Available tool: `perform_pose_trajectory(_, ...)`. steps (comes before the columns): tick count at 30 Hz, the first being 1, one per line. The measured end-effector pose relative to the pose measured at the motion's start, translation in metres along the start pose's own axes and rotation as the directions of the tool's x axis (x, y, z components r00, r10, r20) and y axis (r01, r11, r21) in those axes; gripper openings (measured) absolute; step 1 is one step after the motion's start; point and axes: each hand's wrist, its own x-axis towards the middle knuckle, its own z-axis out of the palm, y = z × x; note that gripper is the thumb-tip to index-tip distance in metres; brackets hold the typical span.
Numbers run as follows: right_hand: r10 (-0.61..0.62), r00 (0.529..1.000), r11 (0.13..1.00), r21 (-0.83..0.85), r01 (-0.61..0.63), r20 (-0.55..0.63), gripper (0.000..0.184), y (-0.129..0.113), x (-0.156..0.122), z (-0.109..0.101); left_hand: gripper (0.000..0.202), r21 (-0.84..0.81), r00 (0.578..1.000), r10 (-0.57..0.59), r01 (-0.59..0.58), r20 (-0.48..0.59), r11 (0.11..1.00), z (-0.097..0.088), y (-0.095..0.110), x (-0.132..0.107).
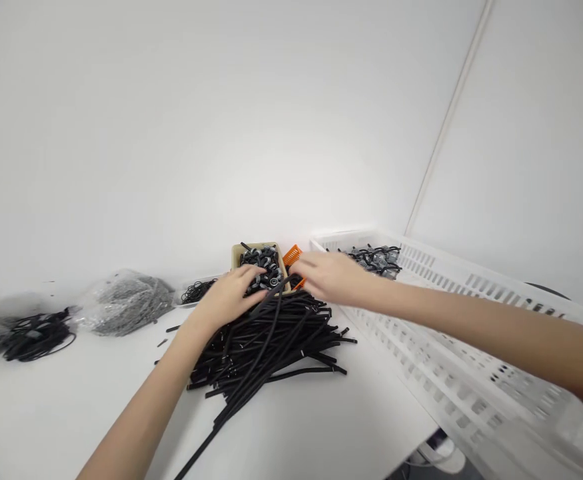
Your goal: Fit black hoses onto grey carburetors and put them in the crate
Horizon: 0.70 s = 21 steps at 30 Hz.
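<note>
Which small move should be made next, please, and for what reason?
Probably the left hand should pick one small part from the cream bin: it reaches over the parts, while the right hand appears to hold a black tube.

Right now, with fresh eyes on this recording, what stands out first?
Probably the tangled heap of black cords in the middle of the white table, with the left hand and right hand at its far side. Just behind it, a cream bin of small parts and an orange basket stand out. A long white basket runs along the right.
</note>
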Motion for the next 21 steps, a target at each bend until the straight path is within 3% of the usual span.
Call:
perform_pose_trajectory(3,-0.089,0.994,0.989,0.125,0.08,0.07,0.033,-0.032,0.025,0.036,0.042,0.02,0.982,-0.142,0.145,-0.123,0.989,-0.03,-0.01,-0.009)
perform_pose_trajectory(6,-0.107,0.989,0.969,0.235,0.079,0.106,0.04,-0.043,0.027,0.058,0.038,0.025,0.968,-0.201,0.207,-0.152,0.978,-0.05,-0.007,-0.018)
perform_pose_trajectory(9,-0.13,0.987,0.96,0.259,0.102,0.093,0.032,-0.045,0.014,0.061,0.036,0.012,0.979,-0.167,0.169,-0.118,0.985,-0.057,0.005,-0.022)
perform_pose_trajectory(13,-0.167,0.978,0.959,0.253,0.132,0.125,0.026,-0.04,-0.013,0.05,0.036,0.017,0.99,-0.126,0.127,-0.057,0.992,-0.059,0.02,-0.025)
perform_pose_trajectory(16,-0.061,0.988,0.967,0.252,0.024,0.142,0.024,-0.014,-0.031,0.037,0.04,0.027,0.991,-0.134,0.135,-0.029,0.99,-0.064,0.031,-0.028)
perform_pose_trajectory(18,0.094,0.983,0.973,0.197,-0.124,0.155,0.025,0.022,-0.041,0.03,0.043,0.026,0.99,-0.141,0.141,-0.019,0.99,-0.067,0.036,-0.029)
perform_pose_trajectory(20,0.325,0.926,0.935,0.081,-0.345,0.189,0.026,0.068,-0.05,0.025,0.045,0.014,0.99,-0.141,0.141,-0.01,0.99,-0.068,0.039,-0.031)
perform_pose_trajectory(21,0.445,0.872,0.889,0.019,-0.458,0.205,0.028,0.092,-0.056,0.025,0.046,0.008,0.991,-0.134,0.134,-0.01,0.991,-0.068,0.04,-0.031)
